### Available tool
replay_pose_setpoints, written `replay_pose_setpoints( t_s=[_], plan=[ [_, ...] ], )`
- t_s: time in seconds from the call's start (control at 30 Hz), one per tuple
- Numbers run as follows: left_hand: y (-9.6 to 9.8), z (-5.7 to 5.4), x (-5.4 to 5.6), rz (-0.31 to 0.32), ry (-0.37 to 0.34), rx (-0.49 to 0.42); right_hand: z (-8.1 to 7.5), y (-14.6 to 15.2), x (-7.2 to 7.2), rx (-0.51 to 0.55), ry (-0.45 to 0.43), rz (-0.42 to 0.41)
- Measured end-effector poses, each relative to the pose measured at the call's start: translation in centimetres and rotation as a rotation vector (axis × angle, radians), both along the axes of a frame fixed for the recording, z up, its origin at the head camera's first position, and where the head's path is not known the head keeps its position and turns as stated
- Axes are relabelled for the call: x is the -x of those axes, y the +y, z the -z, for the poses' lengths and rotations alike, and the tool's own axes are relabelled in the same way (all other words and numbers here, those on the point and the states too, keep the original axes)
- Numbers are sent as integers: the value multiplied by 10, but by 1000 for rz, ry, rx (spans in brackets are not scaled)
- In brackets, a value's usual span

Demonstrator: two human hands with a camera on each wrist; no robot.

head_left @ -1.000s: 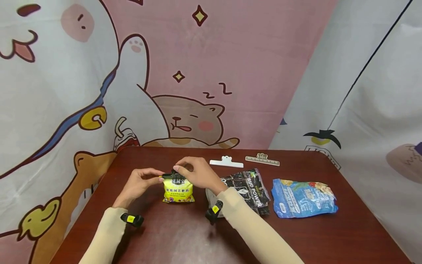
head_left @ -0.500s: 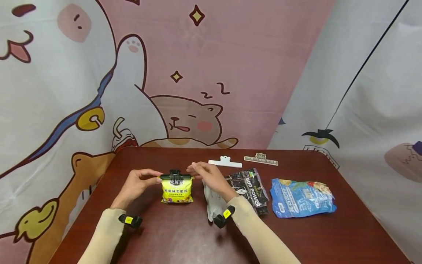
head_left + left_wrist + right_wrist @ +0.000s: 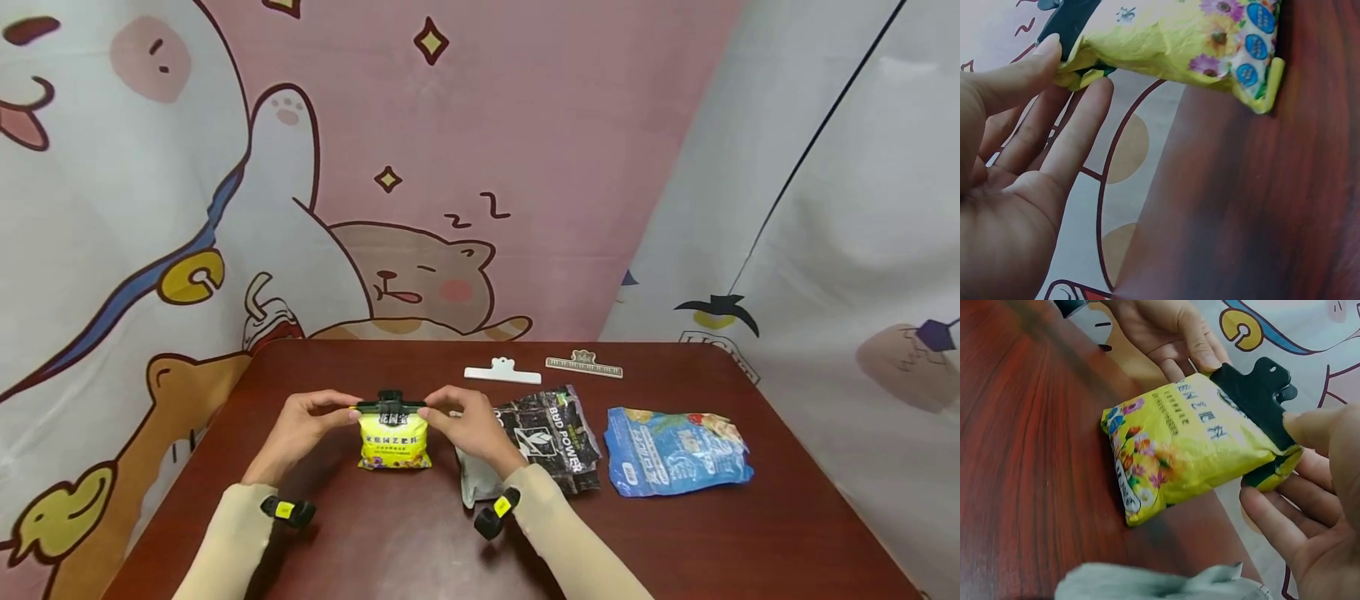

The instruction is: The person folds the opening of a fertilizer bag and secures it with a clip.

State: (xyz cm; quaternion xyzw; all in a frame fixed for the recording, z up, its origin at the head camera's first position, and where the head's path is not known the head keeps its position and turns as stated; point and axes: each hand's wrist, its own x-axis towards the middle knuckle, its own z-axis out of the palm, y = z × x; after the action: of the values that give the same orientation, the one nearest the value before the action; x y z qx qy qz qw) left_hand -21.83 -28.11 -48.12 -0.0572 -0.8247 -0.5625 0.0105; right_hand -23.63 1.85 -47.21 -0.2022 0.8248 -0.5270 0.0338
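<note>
Bag [image 3: 394, 446], black clip [image 3: 390, 399] across top; left hand [image 3: 306, 423], right hand [image 3: 471, 427] each pinch 1 top corner. Best: even grip, clip straight, bag upright.

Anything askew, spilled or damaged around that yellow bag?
No spill or tear shows, but a fold of the yellow fertilizer bag pokes past one end of the black clip beside the right hand, as if untucked.

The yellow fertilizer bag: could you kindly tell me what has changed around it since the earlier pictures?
The right hand let go of the black clip, moved right, came back, and its grip now pinches the clip's right end. The left hand stays at the left end, the clip stays on the yellow fertilizer bag, and the white clip stays put.
</note>
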Motion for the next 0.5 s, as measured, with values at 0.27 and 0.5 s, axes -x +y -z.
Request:
replay_pose_setpoints(
  t_s=[0.27,0.5],
  plan=[
    [3,4,-5,1,-45,-139,7,-8,-2,43,1,20],
    [11,8,-2,-66,-80,-147,10,-11,-2,140,-94,38]
  ],
)
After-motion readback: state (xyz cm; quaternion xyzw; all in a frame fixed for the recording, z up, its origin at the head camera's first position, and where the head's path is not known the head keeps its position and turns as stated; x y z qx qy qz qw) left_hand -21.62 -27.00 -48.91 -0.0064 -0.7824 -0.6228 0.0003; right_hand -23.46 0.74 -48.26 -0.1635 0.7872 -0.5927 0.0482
